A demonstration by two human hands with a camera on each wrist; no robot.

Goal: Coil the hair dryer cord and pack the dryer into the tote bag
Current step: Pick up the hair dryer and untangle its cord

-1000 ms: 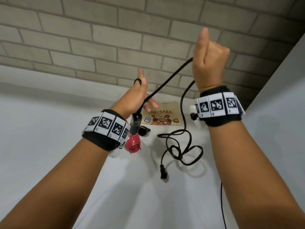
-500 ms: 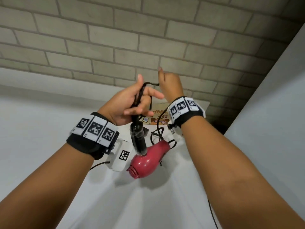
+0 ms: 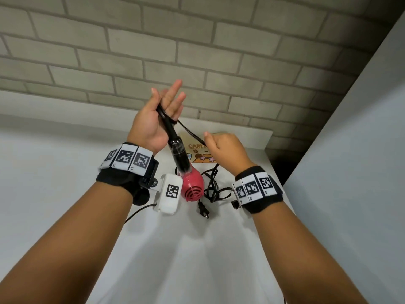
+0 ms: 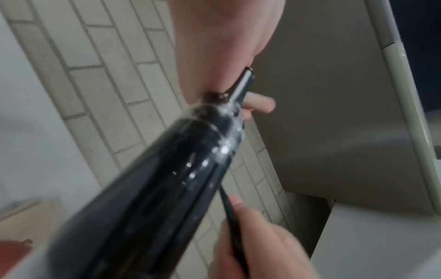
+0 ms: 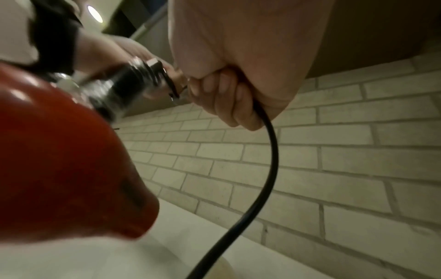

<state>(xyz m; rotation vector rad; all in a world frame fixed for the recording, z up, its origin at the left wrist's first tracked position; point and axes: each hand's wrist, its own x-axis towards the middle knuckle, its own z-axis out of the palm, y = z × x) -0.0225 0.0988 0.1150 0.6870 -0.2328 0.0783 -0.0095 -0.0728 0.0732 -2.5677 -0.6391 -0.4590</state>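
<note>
**Glossy black handle and red housing held above a matte white surface**

Red, rounded plastic forms the body of the hair dryer point(image 3: 192, 186), which hangs nozzle-down from a slim, glossy black handle point(image 3: 178, 154); a grilled vent is seen on its lower face. The handle's upper end is lodged between thumb and palm of the left hand point(image 3: 153, 119), whose fingers are spread nearly straight, with a turn of cord looped about them. From that loop a smooth, round black cord point(image 3: 190, 132) is drawn taut and slanting down to the right hand point(image 3: 221, 148), where it is enclosed in a tightly curled fist, as confirmed by the right wrist view. Below the fist, the remaining cord is seen lying in a loose tangle point(image 3: 212, 187) on the white table point(image 3: 197, 260), ending in a two-pronged plug point(image 3: 203, 211). A flat, tan tote bag point(image 3: 197, 150) printed with a cartoon figure lies on the table beyond the dryer, partly hidden by the hands. A wall of pale, rough-textured brick point(image 3: 197, 51) is shown behind.
</note>
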